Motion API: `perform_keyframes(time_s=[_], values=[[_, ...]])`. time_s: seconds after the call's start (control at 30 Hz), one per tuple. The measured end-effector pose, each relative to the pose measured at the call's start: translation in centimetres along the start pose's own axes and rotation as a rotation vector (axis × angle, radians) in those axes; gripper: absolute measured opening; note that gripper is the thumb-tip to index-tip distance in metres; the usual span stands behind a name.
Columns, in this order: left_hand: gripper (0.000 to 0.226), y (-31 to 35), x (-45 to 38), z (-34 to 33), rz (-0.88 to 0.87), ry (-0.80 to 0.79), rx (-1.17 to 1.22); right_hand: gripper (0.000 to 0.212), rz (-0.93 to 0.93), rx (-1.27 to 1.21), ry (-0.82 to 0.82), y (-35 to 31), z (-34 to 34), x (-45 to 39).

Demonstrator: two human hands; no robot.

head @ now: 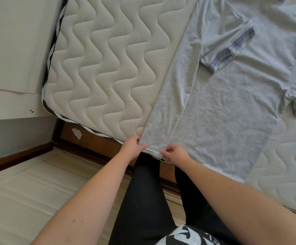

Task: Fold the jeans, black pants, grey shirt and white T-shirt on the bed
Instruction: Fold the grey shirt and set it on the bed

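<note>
The grey shirt [223, 110] lies flat on the bare quilted mattress [97, 68], with plaid-trimmed sleeves. Its left side is folded inward as a long strip, and the left sleeve lies turned over on the chest. My left hand [133, 147] pinches the bottom hem at the folded strip's left corner, at the mattress's near edge. My right hand [175, 154] grips the same hem a short way to the right. The jeans, black pants and white T-shirt are out of view.
A brown wooden bed frame [97, 140] runs under the mattress edge, with a white scrap of paper [77, 133] on it. A white wall panel [11, 50] is at the left. My legs in black trousers stand against the bed on a pale floor [28, 200].
</note>
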State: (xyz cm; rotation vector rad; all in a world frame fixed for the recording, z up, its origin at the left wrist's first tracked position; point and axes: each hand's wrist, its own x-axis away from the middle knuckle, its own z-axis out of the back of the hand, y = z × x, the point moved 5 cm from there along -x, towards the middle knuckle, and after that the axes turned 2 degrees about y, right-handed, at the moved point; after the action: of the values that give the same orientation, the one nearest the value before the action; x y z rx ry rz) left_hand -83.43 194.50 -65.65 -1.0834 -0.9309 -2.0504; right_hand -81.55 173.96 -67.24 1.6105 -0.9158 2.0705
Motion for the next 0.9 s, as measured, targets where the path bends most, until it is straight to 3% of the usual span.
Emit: perform_keyframes(time_s=[0.2, 0.43, 0.57, 0.7, 0.8, 0.9], values=[[0.008, -0.2, 0.2, 0.1, 0.011, 0.101, -0.019, 0.021, -0.011, 0.227, 0.0, -0.9, -0.7, 0.1], [0.02, -0.2, 1.0, 0.0, 0.009, 0.141, -0.136, 0.033, -0.036, 0.356, 0.036, -1.1, -0.1, 0.0], [0.029, 3.5, -0.3, 1.8, -0.142, 0.287, -0.076, 0.04, 0.014, 0.208, 0.268, -3.8, 5.5, -0.4], [0.032, 9.5, -3.2, 3.7, -0.266, 0.313, 0.033, 0.03, 0.115, -0.204, 0.508, -7.8, 12.3, -1.6], [0.033, 14.1, -5.8, 4.8, -0.264, 0.346, 0.097, 0.031, 0.169, -0.356, 0.552, -11.1, 15.7, -3.2], [0.029, 17.5, -8.2, 5.5, -0.207, 0.353, 0.076, 0.02, 0.163, -0.281, 0.541, -13.1, 17.7, -4.8]])
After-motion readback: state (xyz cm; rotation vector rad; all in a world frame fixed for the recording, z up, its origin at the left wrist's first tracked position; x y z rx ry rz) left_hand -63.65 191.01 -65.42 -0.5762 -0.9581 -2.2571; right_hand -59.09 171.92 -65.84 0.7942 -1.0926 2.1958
